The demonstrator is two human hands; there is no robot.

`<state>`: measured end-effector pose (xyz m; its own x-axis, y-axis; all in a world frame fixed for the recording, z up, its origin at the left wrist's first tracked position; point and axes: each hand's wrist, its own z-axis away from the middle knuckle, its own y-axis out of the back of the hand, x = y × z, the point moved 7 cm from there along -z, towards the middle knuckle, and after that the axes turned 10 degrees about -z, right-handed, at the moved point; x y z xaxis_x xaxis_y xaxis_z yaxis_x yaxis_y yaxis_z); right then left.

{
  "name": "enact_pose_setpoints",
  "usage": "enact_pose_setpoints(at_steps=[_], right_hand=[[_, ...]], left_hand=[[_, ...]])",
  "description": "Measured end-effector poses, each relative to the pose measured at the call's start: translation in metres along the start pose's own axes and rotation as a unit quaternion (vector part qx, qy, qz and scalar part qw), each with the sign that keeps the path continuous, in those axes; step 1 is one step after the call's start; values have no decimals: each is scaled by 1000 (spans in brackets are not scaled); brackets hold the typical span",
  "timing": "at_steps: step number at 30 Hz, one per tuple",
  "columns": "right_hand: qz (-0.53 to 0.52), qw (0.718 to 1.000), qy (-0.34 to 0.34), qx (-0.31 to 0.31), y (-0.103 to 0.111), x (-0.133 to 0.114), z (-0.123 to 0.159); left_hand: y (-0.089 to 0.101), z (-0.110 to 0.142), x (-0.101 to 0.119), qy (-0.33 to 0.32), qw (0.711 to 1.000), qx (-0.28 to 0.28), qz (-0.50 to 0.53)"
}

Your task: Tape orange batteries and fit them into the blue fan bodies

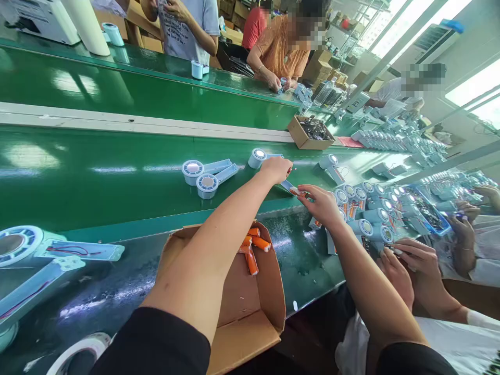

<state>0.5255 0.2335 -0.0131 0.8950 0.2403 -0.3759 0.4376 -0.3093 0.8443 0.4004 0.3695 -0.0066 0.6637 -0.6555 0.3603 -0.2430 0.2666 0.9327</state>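
Note:
In the middle of the head view, my left hand (275,169) is closed, its fingertips curled down over the green belt. What it grips is hidden beneath it. A light-blue fan handle (287,185) slants out between my two hands. My right hand (321,204) pinches the near end of this handle, where a small white and orange part shows. Just beyond my left hand lies another light-blue handheld fan (257,158), its handle partly covered. Under my left forearm, an open cardboard box (242,297) holds several orange cylindrical batteries (261,243).
Two fan bodies (207,186) lie on the belt (117,192) to the left. Larger-looking open fan handles (84,251) and a tape roll (80,354) are at near left. Many fans (380,215) crowd the right, beside co-workers' hands (414,265). A parts box (308,134) stands farther back.

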Motion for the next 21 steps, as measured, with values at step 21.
enact_pose_setpoints(at_steps=[21], right_hand=[[-43,992,-16,116,13,11,6]], left_hand=[[-2,-14,15,-9,1000,-8,7]])
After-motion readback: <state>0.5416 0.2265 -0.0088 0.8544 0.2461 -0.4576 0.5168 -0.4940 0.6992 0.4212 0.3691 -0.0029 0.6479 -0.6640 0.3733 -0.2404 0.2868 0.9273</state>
